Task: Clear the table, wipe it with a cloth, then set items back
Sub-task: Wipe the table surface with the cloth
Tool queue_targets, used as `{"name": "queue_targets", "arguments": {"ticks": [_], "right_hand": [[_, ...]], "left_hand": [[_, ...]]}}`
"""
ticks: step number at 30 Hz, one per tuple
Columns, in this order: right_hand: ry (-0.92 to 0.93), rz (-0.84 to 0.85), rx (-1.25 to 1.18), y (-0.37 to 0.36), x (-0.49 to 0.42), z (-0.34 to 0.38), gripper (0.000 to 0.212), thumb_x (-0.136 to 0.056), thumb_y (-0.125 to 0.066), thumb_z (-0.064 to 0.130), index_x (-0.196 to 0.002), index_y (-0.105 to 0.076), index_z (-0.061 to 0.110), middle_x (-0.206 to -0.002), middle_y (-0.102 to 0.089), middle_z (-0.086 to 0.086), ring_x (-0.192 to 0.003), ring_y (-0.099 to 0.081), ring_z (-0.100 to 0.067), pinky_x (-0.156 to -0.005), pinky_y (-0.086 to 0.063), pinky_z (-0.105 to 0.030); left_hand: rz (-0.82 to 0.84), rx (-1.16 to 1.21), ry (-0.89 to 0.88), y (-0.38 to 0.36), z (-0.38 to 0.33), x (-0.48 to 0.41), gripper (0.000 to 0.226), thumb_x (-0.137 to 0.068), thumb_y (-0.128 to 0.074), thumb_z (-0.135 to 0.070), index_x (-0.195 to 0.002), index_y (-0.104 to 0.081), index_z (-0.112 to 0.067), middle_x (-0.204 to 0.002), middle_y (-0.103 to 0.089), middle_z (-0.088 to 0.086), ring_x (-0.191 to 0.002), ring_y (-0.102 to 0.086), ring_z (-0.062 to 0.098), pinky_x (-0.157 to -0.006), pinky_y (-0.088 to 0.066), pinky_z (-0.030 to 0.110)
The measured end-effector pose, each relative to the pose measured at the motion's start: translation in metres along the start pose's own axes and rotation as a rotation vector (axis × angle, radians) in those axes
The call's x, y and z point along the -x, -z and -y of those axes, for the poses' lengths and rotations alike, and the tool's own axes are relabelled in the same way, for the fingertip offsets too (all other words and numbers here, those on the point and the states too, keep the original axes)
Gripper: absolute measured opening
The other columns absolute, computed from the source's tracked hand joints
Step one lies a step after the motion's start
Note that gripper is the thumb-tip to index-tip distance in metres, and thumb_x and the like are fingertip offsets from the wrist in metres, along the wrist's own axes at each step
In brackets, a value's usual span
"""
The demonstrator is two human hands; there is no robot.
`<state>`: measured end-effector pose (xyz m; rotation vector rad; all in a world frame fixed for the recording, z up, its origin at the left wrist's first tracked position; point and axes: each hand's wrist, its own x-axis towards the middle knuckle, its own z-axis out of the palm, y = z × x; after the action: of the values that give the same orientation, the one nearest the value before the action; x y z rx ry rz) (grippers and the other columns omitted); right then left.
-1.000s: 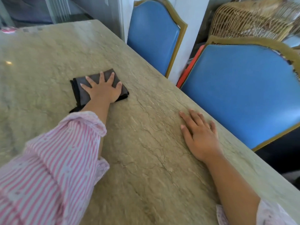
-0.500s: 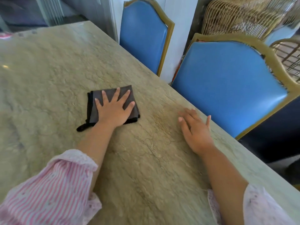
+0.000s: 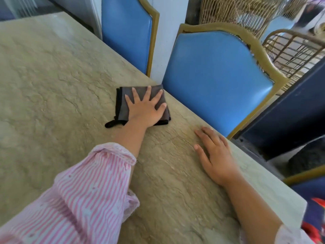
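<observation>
Left hand (image 3: 146, 110) has slid cloth (image 3: 123, 103) to table (image 3: 52, 85) edge, right hand (image 3: 216, 155) still flat

Single head-worn view, forward and down, close over the table (image 3: 52, 85).

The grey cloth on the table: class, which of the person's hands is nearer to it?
Left. The left hand lies flat on the grey cloth, fingers spread. The right hand rests flat on the bare table near the edge, apart from the cloth.
</observation>
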<state>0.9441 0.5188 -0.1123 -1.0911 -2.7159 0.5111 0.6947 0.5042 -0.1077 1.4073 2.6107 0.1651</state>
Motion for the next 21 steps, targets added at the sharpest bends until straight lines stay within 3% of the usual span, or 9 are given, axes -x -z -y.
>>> {"name": "queue_targets", "arguments": {"ticks": [5, 8, 12, 16, 21], "right_hand": [[-0.029, -0.012, -0.108, 0.008, 0.006, 0.004, 0.065, -0.09, -0.02, 0.059, -0.142, -0.037, 0.023, -0.153, -0.029, 0.002, -0.144, -0.016, -0.012, -0.12, -0.007, -0.038], [-0.15, -0.029, -0.054, 0.018, 0.032, -0.005, 0.052, -0.097, -0.028, 0.047, -0.141, -0.039, 0.021, -0.156, -0.022, 0.001, -0.146, -0.008, -0.015, -0.118, 0.001, -0.036], [-0.329, -0.091, -0.031, 0.033, 0.088, -0.034, 0.048, -0.098, -0.031, 0.039, -0.141, -0.039, 0.02, -0.155, -0.023, 0.0, -0.146, -0.011, -0.018, -0.118, 0.0, -0.035], [-0.354, -0.079, -0.022, 0.036, 0.12, -0.052, 0.046, -0.097, -0.037, 0.033, -0.143, -0.036, 0.023, -0.155, -0.024, -0.001, -0.145, -0.013, -0.018, -0.117, 0.001, -0.031], [-0.417, -0.167, -0.102, 0.037, 0.15, -0.056, 0.043, -0.096, -0.045, 0.028, -0.138, -0.045, 0.019, -0.151, -0.032, -0.004, -0.141, -0.022, -0.026, -0.119, -0.012, -0.045]], "left_hand": [[-0.012, -0.027, -0.152, -0.014, -0.008, 0.059, 0.057, -0.091, -0.014, -0.063, -0.144, 0.003, -0.049, -0.158, 0.008, -0.012, -0.143, 0.013, 0.039, -0.114, 0.006, 0.059], [-0.004, -0.009, -0.056, -0.007, 0.001, 0.055, 0.058, -0.091, -0.015, -0.062, -0.145, 0.0, -0.047, -0.158, 0.006, -0.011, -0.143, 0.011, 0.039, -0.114, 0.004, 0.06], [0.043, 0.003, 0.104, -0.005, -0.032, 0.042, 0.061, -0.091, -0.011, -0.062, -0.146, 0.006, -0.042, -0.158, 0.011, -0.004, -0.14, 0.017, 0.045, -0.111, 0.008, 0.064], [0.04, -0.004, -0.055, -0.021, -0.082, 0.071, 0.06, -0.091, -0.011, -0.062, -0.145, 0.008, -0.042, -0.158, 0.012, -0.004, -0.14, 0.017, 0.045, -0.112, 0.007, 0.064], [0.023, 0.021, -0.186, -0.041, -0.131, 0.124, 0.058, -0.091, -0.012, -0.062, -0.144, 0.004, -0.045, -0.158, 0.011, -0.006, -0.141, 0.017, 0.043, -0.111, 0.009, 0.063]]}}
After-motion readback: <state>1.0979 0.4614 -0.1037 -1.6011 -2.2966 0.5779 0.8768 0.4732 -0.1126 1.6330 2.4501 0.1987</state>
